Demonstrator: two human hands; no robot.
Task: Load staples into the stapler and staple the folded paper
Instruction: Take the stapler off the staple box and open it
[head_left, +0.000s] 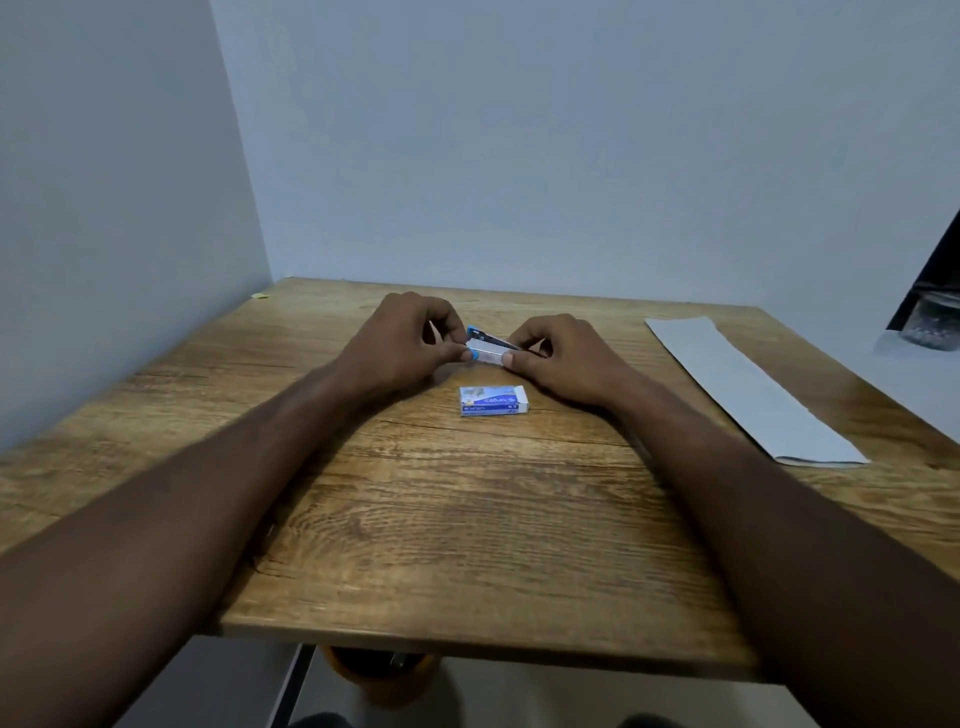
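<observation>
**Task status: staple loading in progress, paper not yet stapled**

The small blue and silver metal stapler (488, 349) is held between both hands just above the wood-grain table (441, 519), at 12 o'clock from the table centre. The left hand (410, 338) pinches its blue left end between thumb and fingertips. The right hand (558, 353) grips the opposite end, fingers curled closed around it. The stapler appears hinged open, its blue top lifted from the silver channel. Whether staples already sit in that channel cannot be determined at this size.

The small blue and white cardboard staple box (494, 400) lies flat on the table at 6 o'clock from the stapler, near both hands but untouched by either. Whether its flap is open cannot be determined.

The long folded white paper (748, 389) lies at 3 o'clock, well apart from the hands, with no staple visible.

Assessment: the loading step is under way. Remaining steps appear to be closing the stapler, fetching the paper and stapling it.
</observation>
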